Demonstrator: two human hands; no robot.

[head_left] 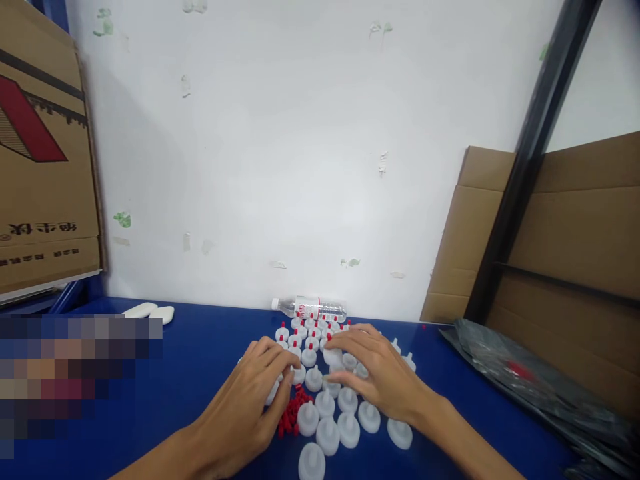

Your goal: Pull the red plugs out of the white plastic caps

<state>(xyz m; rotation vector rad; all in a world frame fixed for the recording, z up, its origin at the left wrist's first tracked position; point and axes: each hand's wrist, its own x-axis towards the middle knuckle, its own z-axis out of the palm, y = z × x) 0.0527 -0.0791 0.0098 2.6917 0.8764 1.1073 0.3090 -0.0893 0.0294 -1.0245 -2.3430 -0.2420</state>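
Note:
Several white plastic caps (327, 420) stand on the blue table (200, 360), some topped with red tips. A small heap of loose red tips (293, 408) lies just right of my left hand (253, 393). That hand rests on the table with fingers curled over a white cap at its fingertips. My right hand (377, 370) lies palm down over the caps, its fingers stretched leftward and touching them.
A clear water bottle (310, 307) lies on its side against the white wall. Cardboard boxes stand at the left (45, 167) and right (565, 247). A dark plastic bag (540, 380) lies at right. Two white pieces (150, 312) sit at back left.

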